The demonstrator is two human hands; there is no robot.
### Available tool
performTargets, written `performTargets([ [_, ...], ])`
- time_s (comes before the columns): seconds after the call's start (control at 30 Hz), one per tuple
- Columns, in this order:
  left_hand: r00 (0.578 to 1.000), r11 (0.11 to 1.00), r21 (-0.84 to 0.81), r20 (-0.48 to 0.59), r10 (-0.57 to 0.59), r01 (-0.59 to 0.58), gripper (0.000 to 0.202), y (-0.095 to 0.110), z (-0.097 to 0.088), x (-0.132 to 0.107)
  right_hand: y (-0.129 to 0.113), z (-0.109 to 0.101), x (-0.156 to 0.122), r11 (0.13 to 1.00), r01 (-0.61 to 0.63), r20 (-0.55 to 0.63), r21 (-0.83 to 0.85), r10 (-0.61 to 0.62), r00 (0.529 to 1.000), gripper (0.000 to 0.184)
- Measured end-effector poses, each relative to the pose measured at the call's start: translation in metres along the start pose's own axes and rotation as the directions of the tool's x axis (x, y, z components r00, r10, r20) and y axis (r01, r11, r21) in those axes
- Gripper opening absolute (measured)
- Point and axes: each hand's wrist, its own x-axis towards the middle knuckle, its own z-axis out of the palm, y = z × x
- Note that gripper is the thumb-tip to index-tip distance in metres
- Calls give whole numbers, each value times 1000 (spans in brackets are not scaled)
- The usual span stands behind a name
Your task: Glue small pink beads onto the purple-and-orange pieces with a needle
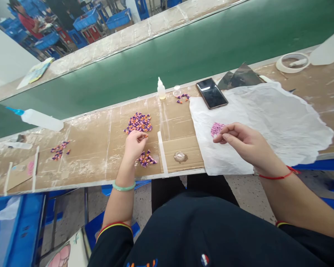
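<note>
My left hand [136, 144] is closed in a pinch at the near edge of a pile of small purple-and-orange pieces [139, 121]. A bit of orange shows at its fingertips, one of these small pieces. Just below that hand lies a smaller group of the same pieces [147, 159]. My right hand [243, 142] hovers over a white sheet [228, 161], beside a heap of tiny pink pieces [216, 128]. Its thumb and fingers are drawn together; whatever they hold is too small to make out. Between my hands, a small round clear dish [179, 156] sits on cardboard.
Behind stand a small dropper bottle [161, 91], a clear cup [177, 90] and a phone [212, 93]. A tape roll [292, 62] lies at right, a white squeeze bottle [41, 119] at left. A green panel [167, 55] borders the bench. More purple-and-orange pieces [59, 150] lie left.
</note>
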Motion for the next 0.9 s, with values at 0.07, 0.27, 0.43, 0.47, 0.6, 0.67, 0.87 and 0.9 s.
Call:
performTargets([
  [0.07, 999, 992, -126, -34, 18, -22, 12, 5, -2, -8, 3, -6, -1, 1000, -7, -65, 10, 7, 998, 20],
  [0.27, 996, 563, -823, 35, -85, 77, 26, 15, 1, -37, 28, -34, 2, 988, 74, -207, -134, -101, 973, 10],
  [0.43, 979, 470, -862, 124, -164, 188, 34, 28, 13, -59, 45, -31, 11, 869, 183, -35, -461, -223, 974, 11],
  [0.47, 975, 470, -860, 124, -185, 198, 33, 30, 15, -63, 48, -27, 14, 857, 198, -3, -476, -227, 974, 10],
  [0.6, 968, 468, -854, 146, -202, 227, 31, 33, 19, -77, 57, -8, 22, 801, 245, 80, -546, -242, 967, 12],
  [0.67, 970, 488, -843, 154, -186, 227, 29, 31, 20, -82, 61, -3, 24, 782, 253, 91, -570, -245, 965, 12],
  [0.87, 969, 503, -830, 178, -171, 241, 27, 26, 26, -91, 62, -2, 26, 735, 289, 140, -613, -258, 956, 11],
  [0.9, 967, 501, -830, 181, -177, 247, 28, 26, 27, -91, 61, -3, 26, 727, 297, 152, -619, -260, 954, 11],
])
